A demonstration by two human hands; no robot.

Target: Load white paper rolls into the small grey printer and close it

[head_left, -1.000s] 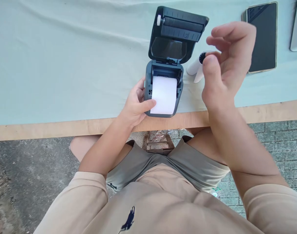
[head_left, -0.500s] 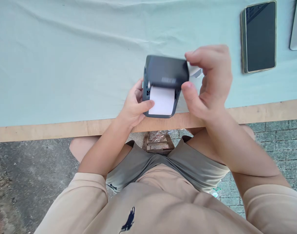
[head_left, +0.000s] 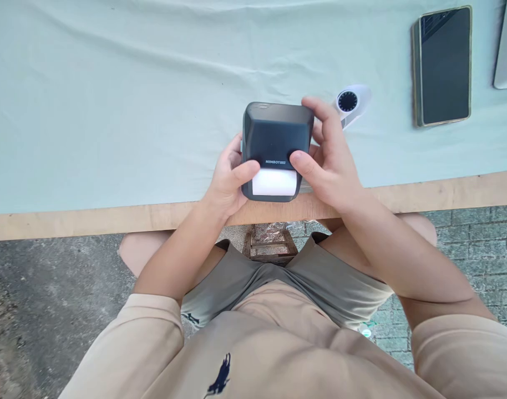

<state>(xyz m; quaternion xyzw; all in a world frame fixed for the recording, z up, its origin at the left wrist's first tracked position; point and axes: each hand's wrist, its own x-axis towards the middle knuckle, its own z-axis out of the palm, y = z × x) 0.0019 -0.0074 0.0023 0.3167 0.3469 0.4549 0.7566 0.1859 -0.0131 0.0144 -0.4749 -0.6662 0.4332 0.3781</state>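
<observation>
Both hands grip the printer [head_left: 278,124] over the tabletop's [head_left: 112,111] near edge: left hand [head_left: 232,178] on its left side, right hand [head_left: 330,158] on its right, thumb on the lid [head_left: 274,144]. Loading looks done: paper [head_left: 274,183] shows at the near end, lid down; whether it has latched, I cannot tell.

**Head view, pitched steeply down**

Single camera, worn on the head, facing forward and down. Nearest the lens: wearer's shirt [head_left: 295,349], filling 6 o'clock. Left hand [head_left: 228,180] and right hand [head_left: 334,160] fall near dial centre, farther out. Desk [head_left: 91,220] stretches from 9 through 12 to 3 o'clock, running past the frame. Ground [head_left: 70,293] shows at 8 and 4 o'clock.
</observation>
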